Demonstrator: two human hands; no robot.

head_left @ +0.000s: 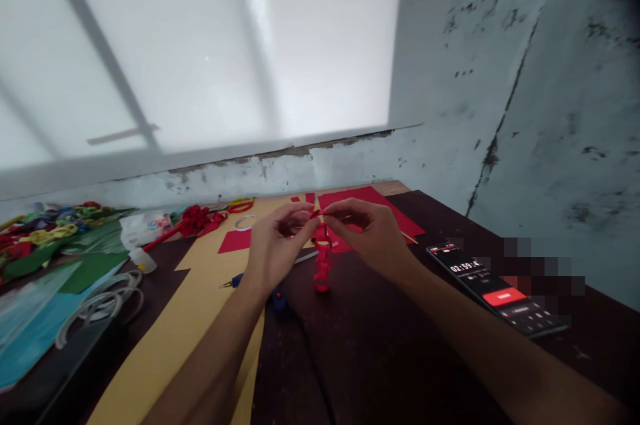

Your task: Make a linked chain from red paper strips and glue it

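A chain of red paper loops hangs down in front of me, over the dark tabletop. My left hand pinches the top of it from the left, thumb and forefinger pressed together. From the right, my right hand pinches the same top end, its fingertips almost touching those of the left. What exactly lies between the fingertips is partly hidden. Behind the hands is a red paper sheet. Below my left wrist lies a blue tool with a pointed metal tip and a black cord.
A phone showing a timer lies at the right. Yellow-handled scissors, a tape ring, a red paper flower, a small white bottle, coiled grey cable and a colourful paper pile occupy the left.
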